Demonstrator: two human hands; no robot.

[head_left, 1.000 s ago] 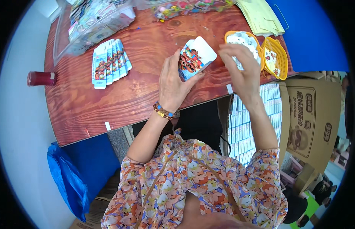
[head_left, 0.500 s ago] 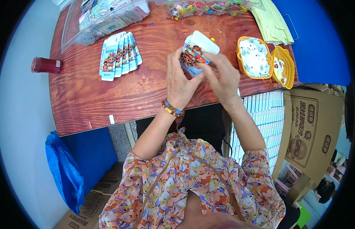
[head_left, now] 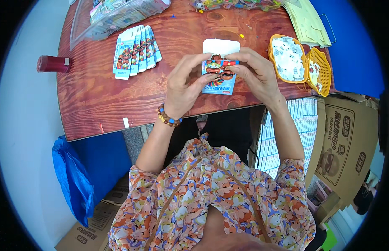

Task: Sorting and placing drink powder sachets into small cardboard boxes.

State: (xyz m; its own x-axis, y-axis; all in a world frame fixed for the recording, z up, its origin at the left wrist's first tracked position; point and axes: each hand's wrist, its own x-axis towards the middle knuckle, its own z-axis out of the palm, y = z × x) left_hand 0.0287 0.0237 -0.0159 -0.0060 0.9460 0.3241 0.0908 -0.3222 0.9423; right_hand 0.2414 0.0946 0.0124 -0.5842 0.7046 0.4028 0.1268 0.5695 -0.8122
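Note:
A small light-blue carton [head_left: 221, 85] with cartoon figures is held over the near part of the table, its white top flap [head_left: 221, 47] standing up at the far end. My left hand [head_left: 185, 79] pinches its left side, thumb on the printed face and fingers behind. On the other side my right hand [head_left: 257, 75] grips the upper right corner in the same way. What is inside the carton cannot be seen. Several flat cartons of the same print [head_left: 134, 52] lie fanned out on the table to the left.
Beside the right hand stand a yellow basket [head_left: 306, 69] of small white packets and a second yellow basket [head_left: 326, 75]. A clear bin [head_left: 132, 19] and yellow-green sheets [head_left: 307, 23] lie at the back. A dark red jar [head_left: 54, 63] sits at the left edge.
Both hands have turned the carton so its printed face lies square toward me. They have moved apart to its two sides, and the flap now points straight away.

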